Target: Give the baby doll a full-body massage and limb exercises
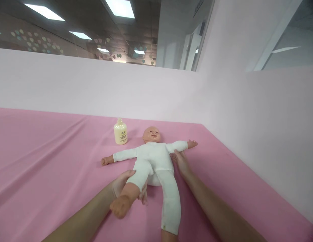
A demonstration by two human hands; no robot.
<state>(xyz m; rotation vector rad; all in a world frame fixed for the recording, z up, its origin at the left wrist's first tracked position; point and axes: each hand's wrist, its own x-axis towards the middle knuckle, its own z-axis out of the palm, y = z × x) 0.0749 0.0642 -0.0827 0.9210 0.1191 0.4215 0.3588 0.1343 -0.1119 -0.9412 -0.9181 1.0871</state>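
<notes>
A baby doll [156,158] with a white cloth body lies on its back on the pink sheet [58,161], head away from me and arms spread. My left hand [122,183] is wrapped round its leg on the left, which is bent up off the sheet; the thumb lies on top and the fingertips show beneath. My right hand [181,163] rests against the doll's side, under its arm on the right. Part of the right fingers is hidden by the doll, and the visible ones look stretched out.
A pale yellow bottle [120,132] with dark print stands beside the doll's head, on the left. White walls [96,87] border the sheet at the back and right. Above the back wall is a wide window [83,33] with ceiling lights showing in it.
</notes>
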